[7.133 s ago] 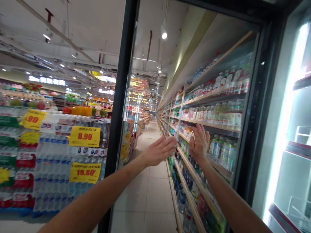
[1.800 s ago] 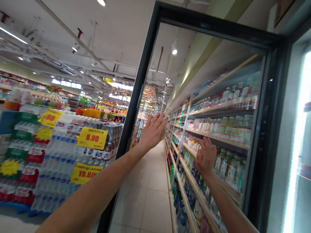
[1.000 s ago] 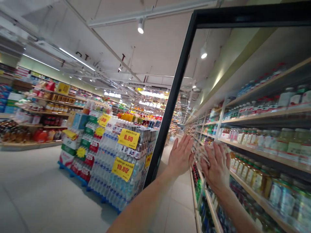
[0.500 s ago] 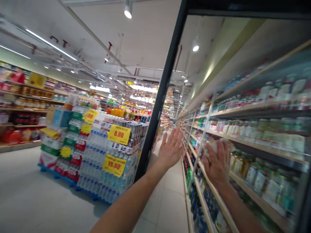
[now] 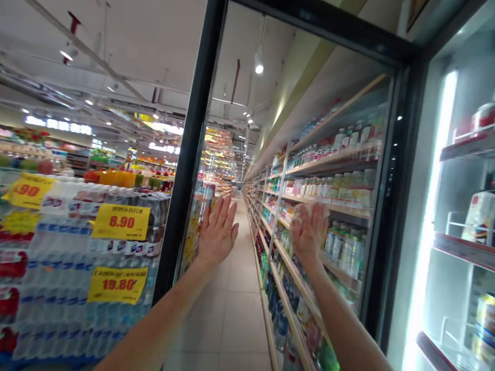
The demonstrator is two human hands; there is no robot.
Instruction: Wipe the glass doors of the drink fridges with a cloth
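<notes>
An open glass fridge door with a black frame (image 5: 188,154) stands in front of me. My left hand (image 5: 218,232) lies flat on the glass, fingers stretched out and empty. My right hand (image 5: 308,234) presses a crumpled white cloth (image 5: 305,208) against the glass to the right of it, the cloth showing above the fingertips. Through the glass I see the aisle and the shelves of bottled drinks (image 5: 328,190).
The lit fridge interior (image 5: 464,226) with shelves of cartons is at the right. A stack of bottled water packs with yellow price signs (image 5: 120,221) stands at the left. A tiled aisle (image 5: 235,309) runs ahead between them.
The cloth was under my left hand earlier and is now under my right. Both hands have slid left and down a little on the glass. My view swung left, then back.
</notes>
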